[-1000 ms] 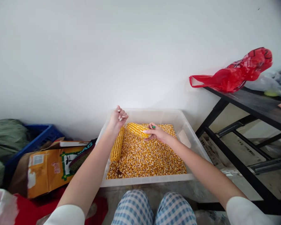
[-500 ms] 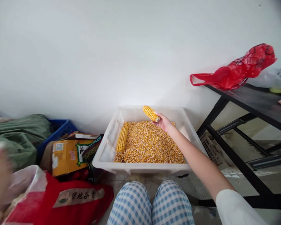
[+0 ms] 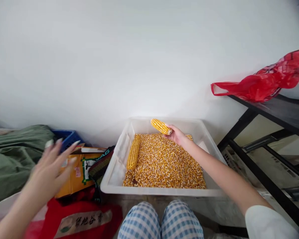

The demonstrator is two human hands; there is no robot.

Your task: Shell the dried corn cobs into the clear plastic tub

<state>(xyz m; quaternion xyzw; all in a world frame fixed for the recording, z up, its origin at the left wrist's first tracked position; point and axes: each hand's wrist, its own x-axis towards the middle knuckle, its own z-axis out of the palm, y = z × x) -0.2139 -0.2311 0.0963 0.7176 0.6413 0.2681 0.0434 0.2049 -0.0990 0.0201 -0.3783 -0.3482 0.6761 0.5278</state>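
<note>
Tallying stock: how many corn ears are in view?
2: one corn ear in the right hand, another on corn kernels in the plastic tub, at left; more may be buried.

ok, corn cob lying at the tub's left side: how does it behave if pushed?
The lying corn cob is roughly cylindrical, so probably apt to roll. Loose kernels beside it would likely shift and slow it. Its straight, tightly packed rows suggest it's stiff.

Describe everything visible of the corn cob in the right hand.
The corn cob is yellow, with rows of kernels along its visible side and a pale butt end. The right hand's grip holds it near that end. It tilts, its other end pointing up and left in view, above loose kernels in a whitish bin. The hand hides part of it.
</note>
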